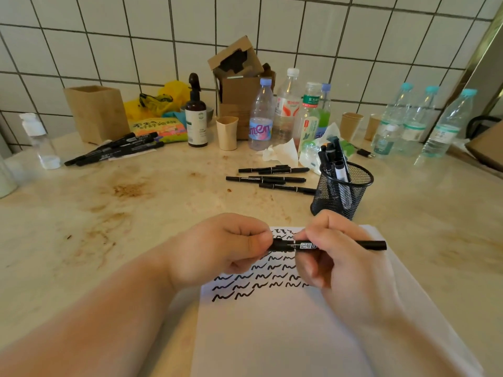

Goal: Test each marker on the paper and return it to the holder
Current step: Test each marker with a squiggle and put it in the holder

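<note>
Both hands hold one black marker (351,244) level above the white paper (285,330). My left hand (223,246) pinches the cap end at the left; my right hand (337,262) grips the barrel, whose tail sticks out to the right. The paper carries rows of black squiggles (261,281). Just behind my right hand stands the black mesh holder (341,190) with several markers upright in it. To the holder's left, several black markers (269,178) lie loose on the counter. Another bunch of markers (117,148) lies at the far left.
Plastic bottles (261,115), a brown spray bottle (196,115), paper cups (227,133), a cardboard box (236,77), a wooden box (96,112), snack bags and crumpled tissue (283,153) crowd the back of the stained counter along the tiled wall. More bottles (446,123) stand at the right.
</note>
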